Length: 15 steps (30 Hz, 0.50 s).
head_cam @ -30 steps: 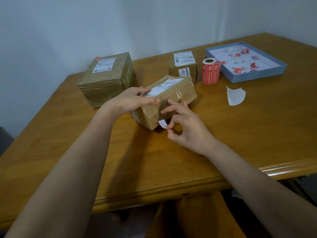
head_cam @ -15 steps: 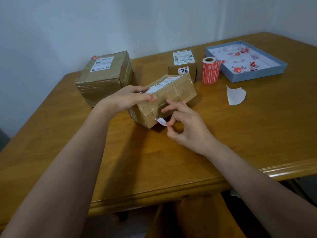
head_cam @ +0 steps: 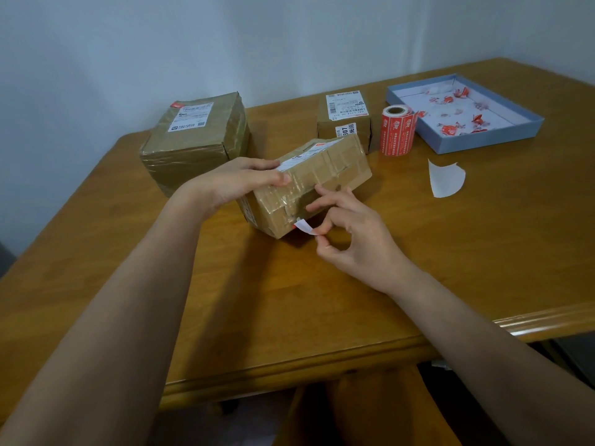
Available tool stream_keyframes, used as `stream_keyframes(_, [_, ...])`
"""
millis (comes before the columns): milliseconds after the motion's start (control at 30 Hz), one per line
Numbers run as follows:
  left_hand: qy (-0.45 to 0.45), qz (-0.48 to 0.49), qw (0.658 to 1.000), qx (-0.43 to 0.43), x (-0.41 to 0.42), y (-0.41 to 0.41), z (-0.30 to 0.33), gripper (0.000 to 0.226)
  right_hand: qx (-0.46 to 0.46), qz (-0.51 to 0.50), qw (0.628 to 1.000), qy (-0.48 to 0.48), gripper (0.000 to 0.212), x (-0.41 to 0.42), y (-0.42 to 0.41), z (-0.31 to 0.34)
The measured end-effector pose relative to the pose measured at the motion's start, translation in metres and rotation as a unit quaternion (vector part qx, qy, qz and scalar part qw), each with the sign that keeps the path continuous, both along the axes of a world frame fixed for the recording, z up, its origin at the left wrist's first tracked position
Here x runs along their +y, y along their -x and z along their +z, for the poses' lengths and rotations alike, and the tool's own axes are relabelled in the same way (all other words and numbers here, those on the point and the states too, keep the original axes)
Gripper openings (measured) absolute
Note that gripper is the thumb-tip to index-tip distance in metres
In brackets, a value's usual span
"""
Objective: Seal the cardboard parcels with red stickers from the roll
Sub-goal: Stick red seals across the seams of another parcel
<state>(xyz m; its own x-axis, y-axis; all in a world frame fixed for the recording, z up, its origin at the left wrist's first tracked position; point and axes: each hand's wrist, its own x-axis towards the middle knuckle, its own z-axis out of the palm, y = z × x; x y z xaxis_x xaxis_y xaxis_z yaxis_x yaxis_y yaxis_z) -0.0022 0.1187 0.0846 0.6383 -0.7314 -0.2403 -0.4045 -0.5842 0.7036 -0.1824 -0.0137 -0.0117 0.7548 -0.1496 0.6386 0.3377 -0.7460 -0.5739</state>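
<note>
A taped cardboard parcel [head_cam: 318, 178] lies tilted on the wooden table [head_cam: 418, 252], its near end lifted. My left hand [head_cam: 244, 180] holds it from the top left, fingers curled over its upper edge. My right hand [head_cam: 344, 233] pinches a small sticker [head_cam: 304, 226] between thumb and forefinger at the parcel's lower near corner; the sticker shows its white back with a red edge touching the box. The red sticker roll [head_cam: 396, 130] stands upright behind the parcel, to the right.
A larger parcel [head_cam: 196, 140] sits at the back left and a small one [head_cam: 346, 119] next to the roll. A shallow blue tray [head_cam: 463, 146] with crumpled red and white scraps is at the back right. A white backing scrap [head_cam: 446, 180] lies near it.
My left hand has tipped the parcel up a little more. My right hand has kept pinching the sticker at the lower near corner, shifting slightly with the box.
</note>
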Motion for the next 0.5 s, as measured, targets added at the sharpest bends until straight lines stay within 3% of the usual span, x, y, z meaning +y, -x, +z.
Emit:
stream_keyframes(67, [0.000, 0.001, 1.000, 0.002, 0.000, 0.000, 0.000, 0.095, -0.010, -0.024, 1.000, 0.000, 0.004, -0.001, 0.000, 0.001])
stream_keyframes(233, [0.005, 0.001, 1.000, 0.009, -0.001, -0.001, -0.002, 0.095, 0.012, -0.100, 0.994, 0.049, 0.029, 0.004, -0.002, 0.005])
stream_keyframes(500, [0.025, 0.002, 1.000, 0.017, 0.000, -0.002, -0.002, 0.091, 0.022, -0.154, 0.982, 0.104, 0.043, 0.015, -0.008, 0.005])
